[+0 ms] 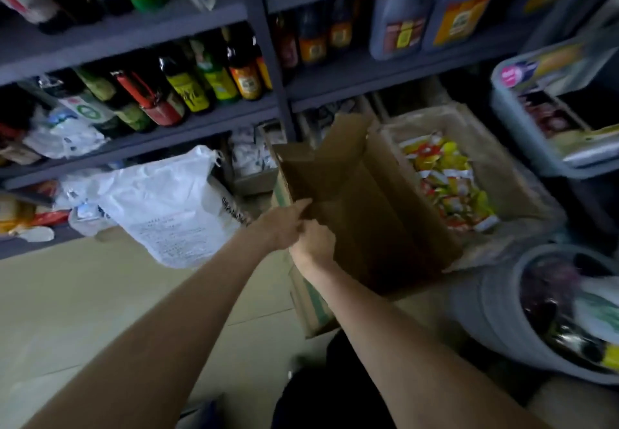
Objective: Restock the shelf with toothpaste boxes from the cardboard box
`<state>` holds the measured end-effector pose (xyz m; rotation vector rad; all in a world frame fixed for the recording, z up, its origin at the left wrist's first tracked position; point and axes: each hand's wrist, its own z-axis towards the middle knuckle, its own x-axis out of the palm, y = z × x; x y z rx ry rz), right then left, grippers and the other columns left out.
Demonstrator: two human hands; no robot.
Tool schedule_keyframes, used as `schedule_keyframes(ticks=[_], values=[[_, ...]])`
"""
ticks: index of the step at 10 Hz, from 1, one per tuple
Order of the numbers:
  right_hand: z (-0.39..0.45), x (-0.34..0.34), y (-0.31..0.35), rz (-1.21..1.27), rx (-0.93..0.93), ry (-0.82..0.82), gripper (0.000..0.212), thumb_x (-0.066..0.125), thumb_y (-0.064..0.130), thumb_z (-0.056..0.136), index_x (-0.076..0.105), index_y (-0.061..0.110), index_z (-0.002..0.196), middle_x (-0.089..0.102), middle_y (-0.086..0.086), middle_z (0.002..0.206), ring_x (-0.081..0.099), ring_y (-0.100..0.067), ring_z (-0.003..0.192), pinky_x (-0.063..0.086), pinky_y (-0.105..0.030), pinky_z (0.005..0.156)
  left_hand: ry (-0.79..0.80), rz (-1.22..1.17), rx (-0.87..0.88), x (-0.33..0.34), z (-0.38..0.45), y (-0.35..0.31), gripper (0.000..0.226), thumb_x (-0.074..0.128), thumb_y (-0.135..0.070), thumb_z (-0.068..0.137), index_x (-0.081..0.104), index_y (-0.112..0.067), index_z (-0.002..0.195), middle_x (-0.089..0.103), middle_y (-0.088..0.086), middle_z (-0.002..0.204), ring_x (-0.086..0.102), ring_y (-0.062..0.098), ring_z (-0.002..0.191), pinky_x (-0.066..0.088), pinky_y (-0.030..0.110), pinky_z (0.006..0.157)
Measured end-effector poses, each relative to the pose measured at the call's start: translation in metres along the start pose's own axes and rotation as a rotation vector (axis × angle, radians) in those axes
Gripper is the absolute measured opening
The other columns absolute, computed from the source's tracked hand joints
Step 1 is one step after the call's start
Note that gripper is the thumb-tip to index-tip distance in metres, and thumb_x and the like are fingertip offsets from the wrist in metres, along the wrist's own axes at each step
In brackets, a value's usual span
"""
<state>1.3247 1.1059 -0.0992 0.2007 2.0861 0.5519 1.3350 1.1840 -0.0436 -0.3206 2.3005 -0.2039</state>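
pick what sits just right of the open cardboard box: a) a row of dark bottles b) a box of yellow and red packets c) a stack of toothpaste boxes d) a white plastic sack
b: directly right of the open cardboard box stands a box of yellow and red packets; the white plastic sack lies to its left and the dark bottles stand up on the shelf.

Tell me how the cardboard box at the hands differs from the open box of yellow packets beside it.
The cardboard box shows a dark interior with no goods visible; the box of yellow packets is heaped with yellow and red sachets. The first has tall flaps standing up, with both hands at its near flap; nobody touches the second. Both are brown, open-topped and on the floor.
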Motion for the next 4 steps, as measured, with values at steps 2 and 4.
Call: schedule_keyframes(ticks=[2, 4], values=[[0.055, 0.083, -0.022, -0.026, 0.117, 0.256, 0.019, 0.051, 0.016, 0.095, 0.061, 0.006, 0.107, 0.065, -0.01, 0.111, 0.064, -0.026, 0.102, 0.05, -0.03, 0.076, 0.094, -0.014, -0.068, 0.027, 0.078, 0.074, 0.058, 0.039, -0.003, 0.094, 0.019, -0.015, 0.147, 0.044, 0.02, 0.138, 0.045, 0.032, 0.125, 0.037, 0.03, 0.097], [0.061, 0.087, -0.025, 0.074, 0.22, 0.277, 0.021, 0.047, 0.005, 0.094, 0.061, 0.006, 0.109, 0.065, -0.01, 0.11, 0.064, -0.025, 0.103, 0.054, -0.032, 0.085, 0.135, -0.033, -0.018, 0.019, 0.082, 0.105, 0.06, 0.042, -0.004, 0.092, 0.018, -0.014, 0.146, 0.048, 0.02, 0.134, 0.047, 0.033, 0.121, 0.041, 0.033, 0.098]])
